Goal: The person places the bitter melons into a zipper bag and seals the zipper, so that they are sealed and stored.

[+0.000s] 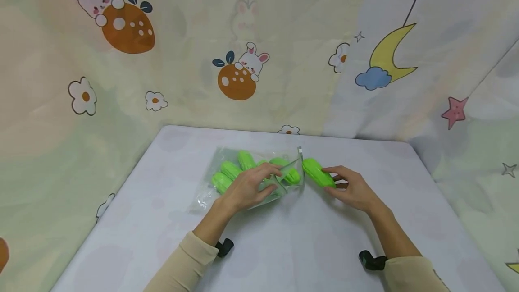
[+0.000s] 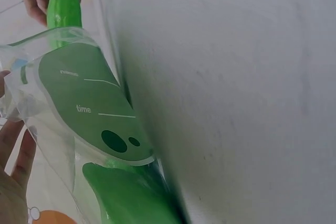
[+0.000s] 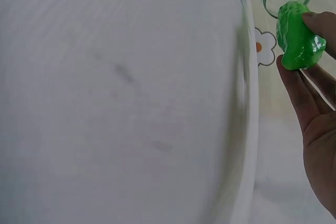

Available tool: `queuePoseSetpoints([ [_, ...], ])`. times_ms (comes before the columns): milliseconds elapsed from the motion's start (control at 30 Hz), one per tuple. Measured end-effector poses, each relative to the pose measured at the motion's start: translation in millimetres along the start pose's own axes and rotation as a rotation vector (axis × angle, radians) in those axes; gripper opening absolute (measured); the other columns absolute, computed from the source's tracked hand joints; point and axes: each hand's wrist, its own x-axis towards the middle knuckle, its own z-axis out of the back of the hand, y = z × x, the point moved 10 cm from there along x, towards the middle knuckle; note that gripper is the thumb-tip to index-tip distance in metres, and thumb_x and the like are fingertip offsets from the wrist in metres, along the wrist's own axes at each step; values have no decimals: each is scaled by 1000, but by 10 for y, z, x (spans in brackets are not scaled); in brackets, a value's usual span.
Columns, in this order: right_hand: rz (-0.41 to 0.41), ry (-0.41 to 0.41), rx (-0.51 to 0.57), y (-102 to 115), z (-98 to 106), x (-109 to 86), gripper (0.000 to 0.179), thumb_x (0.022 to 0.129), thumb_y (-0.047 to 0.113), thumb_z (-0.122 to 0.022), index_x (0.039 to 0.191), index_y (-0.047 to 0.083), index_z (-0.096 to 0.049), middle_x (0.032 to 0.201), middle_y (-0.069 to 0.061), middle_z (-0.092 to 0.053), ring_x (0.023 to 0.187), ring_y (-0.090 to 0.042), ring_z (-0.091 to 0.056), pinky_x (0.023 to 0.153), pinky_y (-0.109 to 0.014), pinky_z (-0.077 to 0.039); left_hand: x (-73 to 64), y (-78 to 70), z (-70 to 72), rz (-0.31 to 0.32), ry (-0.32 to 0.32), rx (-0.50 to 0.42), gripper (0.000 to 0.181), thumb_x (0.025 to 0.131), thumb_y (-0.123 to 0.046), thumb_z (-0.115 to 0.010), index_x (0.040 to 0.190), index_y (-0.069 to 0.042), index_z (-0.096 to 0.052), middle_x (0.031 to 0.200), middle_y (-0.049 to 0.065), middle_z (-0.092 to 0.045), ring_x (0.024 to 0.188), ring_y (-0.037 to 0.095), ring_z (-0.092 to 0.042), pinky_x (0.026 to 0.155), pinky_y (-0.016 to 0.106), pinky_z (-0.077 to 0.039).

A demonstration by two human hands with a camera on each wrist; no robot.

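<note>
My right hand [image 1: 354,190] pinches a bright green, ribbed, elongated toy vegetable [image 1: 317,172] between thumb and fingers. One end of that toy is right at the mouth of a clear plastic zip bag [image 1: 207,199]. Fingers of my left hand [image 1: 249,188] hold the bag by its edge near the mouth, which gapes to the right. Inside the bag lie several similar green toys [image 1: 230,170]. A green printed label with the word "time" shows on the bag [image 2: 89,95] in the left wrist view. The right wrist view has the held toy [image 3: 299,38] by the bag's rim.
The bag lies on a table with a white cloth [image 1: 292,247]. Behind it hangs a patterned curtain [image 1: 194,57] with rabbits, flowers and a moon. A black strap piece [image 1: 373,261] sits at the right wrist, another [image 1: 225,248] at the left.
</note>
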Motion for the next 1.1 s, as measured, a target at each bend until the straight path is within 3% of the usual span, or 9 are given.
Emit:
queuePoseSetpoints([
  [500, 21, 17, 8, 101, -47, 85, 51, 87, 8, -82, 134, 10, -63, 128, -12, -66, 102, -32, -70, 83, -39, -62, 11, -27, 31, -23, -17, 49, 31, 92, -11, -77, 121, -12, -65, 136, 1, -66, 103, 13, -70, 88, 25, -57],
  [733, -61, 75, 43, 60, -164, 117, 54, 88, 18, -84, 137, 13, -62, 136, -14, -63, 109, -33, -68, 89, -41, -60, 6, -15, 5, -15, -2, 41, 31, 93, -11, -76, 122, -12, -65, 138, 2, -65, 102, 13, -70, 86, 25, -57],
  [833, -51, 82, 48, 91, -175, 139, 54, 87, 16, -84, 136, 14, -62, 134, -12, -63, 110, -34, -68, 90, -42, -59, 3, -16, -5, -13, 2, 32, 30, 93, -12, -77, 121, -12, -65, 138, 2, -65, 102, 14, -71, 86, 26, -58],
  [967, -24, 86, 41, 134, -188, 171, 54, 87, 14, -84, 136, 14, -63, 130, -10, -63, 105, -31, -70, 87, -38, -61, 1, -26, -14, -20, -4, 38, 31, 92, -11, -78, 121, -13, -65, 137, 2, -66, 101, 14, -71, 84, 26, -58],
  [1100, -47, 97, 28, 137, -221, 200, 52, 88, 18, -83, 136, 15, -62, 133, -10, -65, 96, -24, -73, 81, -32, -61, 10, -46, -29, -45, -6, 33, 32, 91, -9, -78, 121, -12, -65, 135, 3, -67, 100, 15, -71, 85, 25, -57],
])
